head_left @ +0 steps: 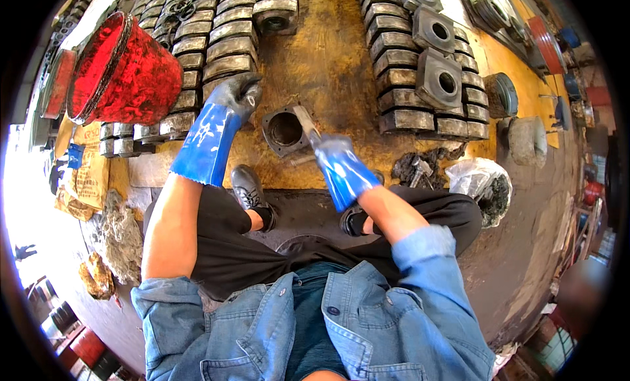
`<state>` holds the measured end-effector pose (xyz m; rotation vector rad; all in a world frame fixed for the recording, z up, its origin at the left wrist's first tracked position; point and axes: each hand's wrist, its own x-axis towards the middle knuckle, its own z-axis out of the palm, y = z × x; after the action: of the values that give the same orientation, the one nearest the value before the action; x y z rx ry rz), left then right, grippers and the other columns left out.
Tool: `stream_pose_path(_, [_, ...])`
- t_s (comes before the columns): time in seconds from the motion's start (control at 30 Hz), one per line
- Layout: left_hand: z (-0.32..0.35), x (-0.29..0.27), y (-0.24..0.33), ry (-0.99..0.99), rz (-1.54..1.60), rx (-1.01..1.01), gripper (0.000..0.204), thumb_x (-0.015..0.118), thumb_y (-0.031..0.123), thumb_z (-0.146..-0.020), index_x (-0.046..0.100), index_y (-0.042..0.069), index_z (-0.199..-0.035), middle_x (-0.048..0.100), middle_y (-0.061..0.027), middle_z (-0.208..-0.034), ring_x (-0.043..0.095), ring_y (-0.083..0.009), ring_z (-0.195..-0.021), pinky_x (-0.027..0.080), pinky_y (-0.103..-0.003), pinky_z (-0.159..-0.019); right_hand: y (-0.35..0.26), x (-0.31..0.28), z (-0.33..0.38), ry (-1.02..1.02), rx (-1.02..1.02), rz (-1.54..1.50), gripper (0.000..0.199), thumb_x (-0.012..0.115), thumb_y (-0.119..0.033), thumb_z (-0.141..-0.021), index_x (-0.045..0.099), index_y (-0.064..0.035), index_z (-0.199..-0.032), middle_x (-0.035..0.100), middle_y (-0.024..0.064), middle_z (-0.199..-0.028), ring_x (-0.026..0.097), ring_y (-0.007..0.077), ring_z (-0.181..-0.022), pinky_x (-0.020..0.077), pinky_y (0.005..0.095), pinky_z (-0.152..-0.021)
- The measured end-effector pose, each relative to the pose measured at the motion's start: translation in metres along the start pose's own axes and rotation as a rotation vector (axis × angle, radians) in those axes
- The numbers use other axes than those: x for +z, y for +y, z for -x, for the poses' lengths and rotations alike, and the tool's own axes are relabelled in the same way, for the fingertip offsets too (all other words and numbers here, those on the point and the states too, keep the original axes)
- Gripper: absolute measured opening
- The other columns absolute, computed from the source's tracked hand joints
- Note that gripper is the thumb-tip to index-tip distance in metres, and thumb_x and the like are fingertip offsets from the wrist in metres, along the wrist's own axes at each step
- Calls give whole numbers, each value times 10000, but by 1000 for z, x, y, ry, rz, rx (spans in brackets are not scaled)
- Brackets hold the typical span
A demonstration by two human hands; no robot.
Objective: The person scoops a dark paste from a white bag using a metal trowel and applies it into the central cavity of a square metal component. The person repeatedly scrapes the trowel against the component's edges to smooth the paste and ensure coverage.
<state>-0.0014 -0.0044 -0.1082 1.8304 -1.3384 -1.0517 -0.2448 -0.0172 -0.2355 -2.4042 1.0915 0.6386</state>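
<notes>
A square metal flange block (pixel 285 131) with a round hole lies on the yellow, grimy work surface before my feet. My right hand (pixel 333 148), in a blue rubber glove with a dark palm, is closed around a flat hand tool (pixel 305 121). The tool's pale end rests at the block's right edge; blur hides its exact kind. My left hand (pixel 237 96), gloved alike, is up and left of the block, by the front of a block row. Its fingers are curled in, and whatever they may hold is hidden.
A red bucket (pixel 128 72), tipped toward the left, sits on stacked block rows (pixel 230 43). More rows (pixel 397 72) stand at right, with loose holed blocks (pixel 439 78) on top. Dark oily rags (pixel 418 170) and a plastic bag (pixel 481 187) lie near my right knee.
</notes>
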Motion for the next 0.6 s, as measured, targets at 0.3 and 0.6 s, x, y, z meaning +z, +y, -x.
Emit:
stream_pose_path(0.3, [-7, 14, -7, -6, -88, 147, 309, 563, 133, -900, 575, 52, -1198, 650, -79, -992, 633, -165, -857, 561, -354, -725, 8, 7, 60, 138, 19, 1, 382, 358, -198, -953, 456, -85, -1305, 634, 125, -1059, 626, 323, -938, 466, 490, -758])
stream_pose_path(0.6, [10, -1, 15, -38, 101, 38, 326, 592, 130, -897, 573, 6, -1197, 644, -89, -1082, 587, -151, -994, 455, -278, -880, 5, -10, 75, -41, -7, 44, 386, 401, -153, -934, 445, -17, -1293, 642, 133, -1100, 636, 295, -976, 495, 442, -760])
